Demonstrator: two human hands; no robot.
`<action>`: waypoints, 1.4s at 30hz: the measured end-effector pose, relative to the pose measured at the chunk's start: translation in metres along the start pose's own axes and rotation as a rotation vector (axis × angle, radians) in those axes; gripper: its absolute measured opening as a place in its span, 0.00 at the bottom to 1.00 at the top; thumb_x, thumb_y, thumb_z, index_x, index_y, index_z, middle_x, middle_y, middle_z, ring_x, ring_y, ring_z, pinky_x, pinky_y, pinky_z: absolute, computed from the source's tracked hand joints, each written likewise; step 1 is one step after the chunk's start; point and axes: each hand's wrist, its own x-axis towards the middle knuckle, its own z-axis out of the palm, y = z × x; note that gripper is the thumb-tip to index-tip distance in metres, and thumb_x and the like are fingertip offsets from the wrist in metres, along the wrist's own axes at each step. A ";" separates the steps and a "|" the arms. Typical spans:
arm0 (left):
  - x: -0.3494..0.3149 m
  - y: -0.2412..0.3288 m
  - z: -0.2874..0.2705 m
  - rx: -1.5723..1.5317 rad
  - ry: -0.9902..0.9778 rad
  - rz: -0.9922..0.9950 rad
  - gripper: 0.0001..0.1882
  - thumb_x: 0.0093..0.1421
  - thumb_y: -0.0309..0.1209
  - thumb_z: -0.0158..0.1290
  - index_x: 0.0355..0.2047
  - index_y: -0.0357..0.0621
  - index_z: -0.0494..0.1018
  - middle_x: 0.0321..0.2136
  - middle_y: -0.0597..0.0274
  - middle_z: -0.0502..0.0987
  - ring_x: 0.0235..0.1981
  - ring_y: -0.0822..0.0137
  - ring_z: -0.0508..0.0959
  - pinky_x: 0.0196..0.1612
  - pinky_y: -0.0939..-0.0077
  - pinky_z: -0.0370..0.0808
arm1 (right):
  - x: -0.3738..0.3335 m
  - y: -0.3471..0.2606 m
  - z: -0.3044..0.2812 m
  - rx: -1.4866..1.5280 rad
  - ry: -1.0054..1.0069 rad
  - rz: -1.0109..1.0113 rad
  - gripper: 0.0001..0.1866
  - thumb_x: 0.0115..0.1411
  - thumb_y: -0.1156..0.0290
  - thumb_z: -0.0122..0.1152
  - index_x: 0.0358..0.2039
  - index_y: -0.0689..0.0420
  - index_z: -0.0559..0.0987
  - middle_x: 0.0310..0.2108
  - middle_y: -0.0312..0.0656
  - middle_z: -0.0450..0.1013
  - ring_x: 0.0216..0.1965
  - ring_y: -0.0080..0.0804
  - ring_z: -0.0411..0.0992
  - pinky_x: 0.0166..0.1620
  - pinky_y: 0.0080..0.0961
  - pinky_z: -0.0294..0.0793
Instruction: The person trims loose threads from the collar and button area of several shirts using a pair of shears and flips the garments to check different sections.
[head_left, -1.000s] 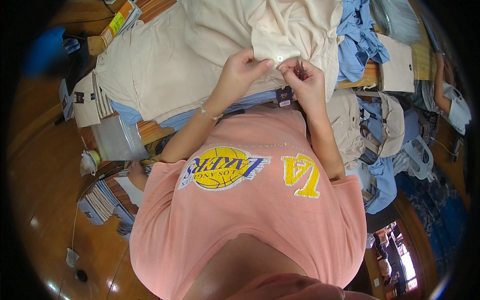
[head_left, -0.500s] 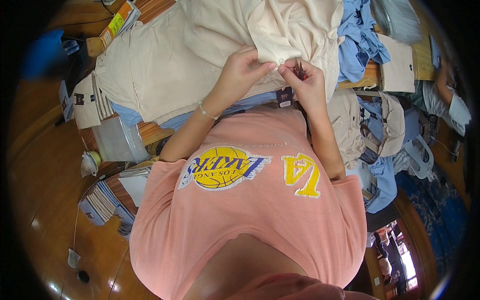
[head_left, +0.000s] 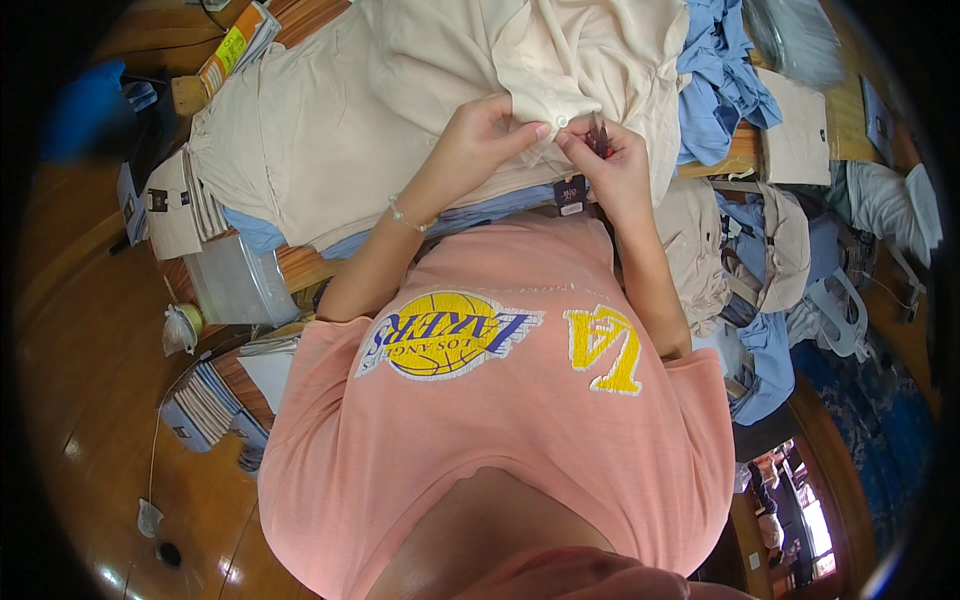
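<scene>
A cream shirt (head_left: pixel 400 110) lies spread over the wooden table in front of me. My left hand (head_left: pixel 490 135) pinches a fold of its cloth beside a small white button (head_left: pixel 561 122). Close to the right of it, my right hand (head_left: pixel 610 160) holds a small red tool (head_left: pixel 603 143) at the same fold. The two hands almost touch. A dark hang tag (head_left: pixel 570 192) dangles under them at the table's edge.
Blue garments (head_left: pixel 720 80) are piled at the right of the table, more beige and blue clothes (head_left: pixel 760 270) hang lower right. A clear plastic box (head_left: pixel 235 285) and stacked papers (head_left: pixel 205 405) sit at the left on the wooden floor.
Both hands stay at the same fold; the fingers have shifted slightly closer together. The shirt has not moved.
</scene>
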 end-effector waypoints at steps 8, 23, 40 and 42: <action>0.004 -0.012 0.001 -0.137 0.051 -0.010 0.13 0.57 0.31 0.54 0.38 0.33 0.73 0.31 0.67 0.76 0.32 0.80 0.71 0.37 0.84 0.70 | 0.000 0.003 -0.003 0.003 -0.052 0.000 0.02 0.51 0.78 0.56 0.24 0.62 0.76 0.16 0.25 0.64 0.19 0.10 0.58 0.22 0.10 0.56; 0.004 -0.003 0.005 -0.550 0.062 -0.080 0.19 0.55 0.24 0.54 0.47 0.36 0.65 0.39 0.63 0.74 0.41 0.75 0.73 0.47 0.80 0.69 | -0.015 -0.012 0.001 -0.325 -0.062 -0.240 0.14 0.54 0.75 0.59 0.40 0.61 0.69 0.30 0.35 0.68 0.28 0.18 0.64 0.33 0.13 0.64; 0.003 -0.003 0.006 -0.464 0.046 0.009 0.25 0.53 0.20 0.55 0.50 0.33 0.61 0.41 0.58 0.74 0.42 0.73 0.74 0.48 0.79 0.70 | -0.023 -0.027 0.003 -0.692 0.103 -0.332 0.08 0.53 0.72 0.61 0.32 0.59 0.73 0.22 0.41 0.74 0.21 0.27 0.74 0.24 0.20 0.69; 0.002 -0.003 0.006 -0.466 0.050 0.005 0.24 0.53 0.20 0.55 0.50 0.33 0.62 0.41 0.58 0.74 0.42 0.73 0.74 0.48 0.79 0.70 | -0.022 -0.027 0.005 -0.715 0.133 -0.358 0.06 0.52 0.71 0.61 0.29 0.55 0.73 0.20 0.38 0.73 0.20 0.31 0.73 0.23 0.24 0.68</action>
